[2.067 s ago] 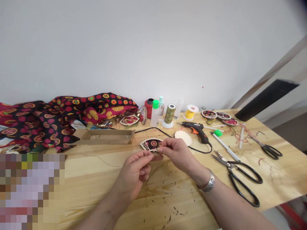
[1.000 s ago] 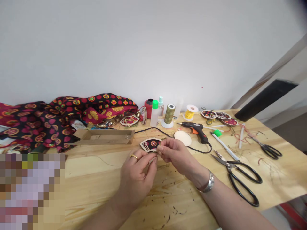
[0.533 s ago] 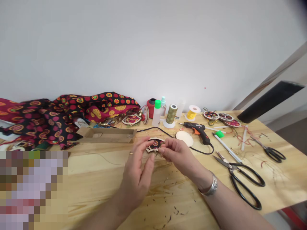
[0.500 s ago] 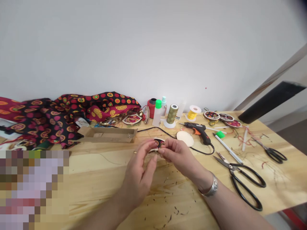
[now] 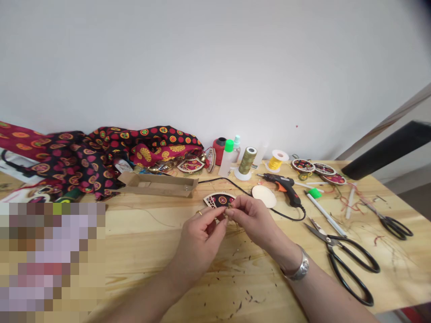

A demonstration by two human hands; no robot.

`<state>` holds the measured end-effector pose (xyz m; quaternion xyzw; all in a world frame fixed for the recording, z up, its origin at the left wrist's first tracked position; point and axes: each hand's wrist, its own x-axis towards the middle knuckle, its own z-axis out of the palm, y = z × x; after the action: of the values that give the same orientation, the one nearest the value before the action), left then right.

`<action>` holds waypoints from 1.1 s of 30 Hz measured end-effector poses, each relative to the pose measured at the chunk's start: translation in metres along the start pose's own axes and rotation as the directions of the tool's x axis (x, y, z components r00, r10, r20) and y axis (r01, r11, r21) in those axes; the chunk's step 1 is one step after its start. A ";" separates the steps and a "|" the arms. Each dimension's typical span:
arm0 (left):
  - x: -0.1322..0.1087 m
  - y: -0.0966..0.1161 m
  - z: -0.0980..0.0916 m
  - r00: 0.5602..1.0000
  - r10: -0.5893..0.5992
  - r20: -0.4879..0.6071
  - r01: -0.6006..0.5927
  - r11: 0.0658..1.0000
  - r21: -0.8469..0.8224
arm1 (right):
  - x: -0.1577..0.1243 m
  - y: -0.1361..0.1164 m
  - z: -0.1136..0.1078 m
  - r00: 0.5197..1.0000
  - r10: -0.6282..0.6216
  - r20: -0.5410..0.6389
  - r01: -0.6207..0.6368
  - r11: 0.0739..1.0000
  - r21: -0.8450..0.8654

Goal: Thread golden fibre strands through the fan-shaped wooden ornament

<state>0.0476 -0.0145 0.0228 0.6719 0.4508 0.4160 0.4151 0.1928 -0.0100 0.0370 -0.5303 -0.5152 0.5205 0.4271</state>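
My left hand (image 5: 204, 233) and my right hand (image 5: 254, 220) meet in the middle, both closed in a pinch. Between their fingertips is a small bit of olive-brown thread (image 5: 229, 207), mostly covered by the fingers. Just beyond them a fan-shaped ornament (image 5: 220, 198) shows its pale cut-out frame and black floral fabric; the fingers hide its lower edge. To the right of it lies a cream disc (image 5: 264, 196), partly behind my right hand. Dark thread scraps are scattered on the table below.
A black glue gun (image 5: 283, 186), large scissors (image 5: 336, 244) and smaller scissors (image 5: 392, 224) lie to the right. Behind stand an olive thread spool (image 5: 248, 161), yellow spool (image 5: 276, 163) and green-capped bottle (image 5: 227, 161). A cardboard tray (image 5: 158, 185) and patterned fabric (image 5: 90, 154) are left.
My left fingers have closed in to meet the right fingertips. More of the fan-shaped ornament shows beyond the hands. The whole view has shifted slightly.
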 end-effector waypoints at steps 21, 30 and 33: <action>0.011 0.002 -0.005 0.861 -0.478 0.171 0.499 0.732 -0.464 | 0.000 -0.001 -0.001 0.999 0.049 0.014 -0.050 0.988 0.145; 0.012 0.001 -0.008 0.822 -0.472 0.319 0.564 0.598 -0.569 | -0.001 0.000 -0.002 0.996 0.070 0.046 -0.080 0.961 0.263; 0.011 0.000 -0.008 0.812 -0.478 0.335 0.578 0.578 -0.576 | -0.002 0.001 -0.002 0.996 0.062 0.064 -0.078 0.952 0.297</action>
<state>0.0424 -0.0026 0.0272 0.3453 0.4243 0.3538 0.7587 0.1953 -0.0115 0.0365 -0.4633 -0.4226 0.6213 0.4698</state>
